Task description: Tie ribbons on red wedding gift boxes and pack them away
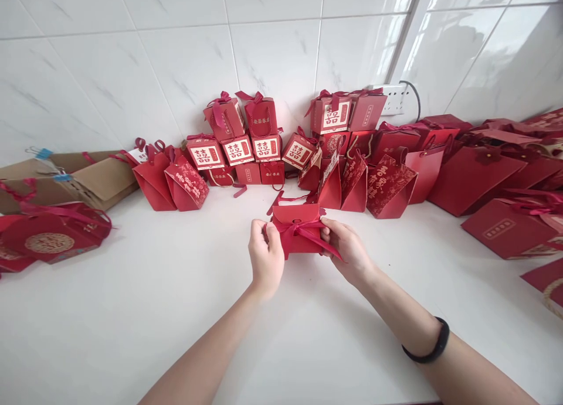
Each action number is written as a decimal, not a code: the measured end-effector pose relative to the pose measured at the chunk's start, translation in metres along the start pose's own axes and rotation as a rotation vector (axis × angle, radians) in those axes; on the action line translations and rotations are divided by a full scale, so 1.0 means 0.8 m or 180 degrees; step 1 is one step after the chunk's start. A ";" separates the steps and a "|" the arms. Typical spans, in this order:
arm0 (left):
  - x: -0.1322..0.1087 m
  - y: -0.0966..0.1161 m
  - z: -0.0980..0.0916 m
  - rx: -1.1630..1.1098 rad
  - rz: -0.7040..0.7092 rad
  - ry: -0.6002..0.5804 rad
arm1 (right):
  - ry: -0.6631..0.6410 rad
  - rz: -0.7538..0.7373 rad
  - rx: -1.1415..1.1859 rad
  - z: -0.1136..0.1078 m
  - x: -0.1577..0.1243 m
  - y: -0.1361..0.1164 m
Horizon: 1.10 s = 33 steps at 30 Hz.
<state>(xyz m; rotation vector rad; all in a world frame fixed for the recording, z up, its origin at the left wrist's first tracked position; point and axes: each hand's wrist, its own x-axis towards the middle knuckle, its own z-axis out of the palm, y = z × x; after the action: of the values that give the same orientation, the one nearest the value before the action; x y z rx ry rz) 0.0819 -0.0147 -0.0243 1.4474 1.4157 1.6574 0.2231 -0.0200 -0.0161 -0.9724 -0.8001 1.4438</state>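
Note:
A small red gift box with a flap top is between my hands over the white table, in the middle of the view. A dark red ribbon crosses its front, with a loose end trailing down to the right. My left hand is closed at the box's left edge, its fingers curled and thumb up. On the right edge, my right hand pinches the box beside the ribbon. Whether either hand also grips ribbon, I cannot tell.
Stacked red gift boxes line the tiled wall behind. More red bags stand to the right, near a power strip. Brown paper bags with blue clips and a red box lie left. The white table spreads in front.

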 end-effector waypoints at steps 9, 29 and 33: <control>-0.007 -0.004 0.001 -0.0037 0.0355 -0.0227 | 0.0497 -0.0845 -0.1463 -0.004 -0.010 -0.018; -0.007 0.008 -0.002 -0.0736 -0.0541 -0.0842 | -0.0370 -0.0803 -0.2565 -0.009 -0.016 -0.025; -0.003 0.013 -0.004 -0.0829 -0.0688 -0.0912 | -0.0488 -0.0737 -0.2587 -0.009 -0.017 -0.026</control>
<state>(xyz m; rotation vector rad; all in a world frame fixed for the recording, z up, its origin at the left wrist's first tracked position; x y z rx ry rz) 0.0819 -0.0213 -0.0152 1.2752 1.1094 1.3785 0.2382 -0.0314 0.0007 -1.3135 -1.6239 0.9906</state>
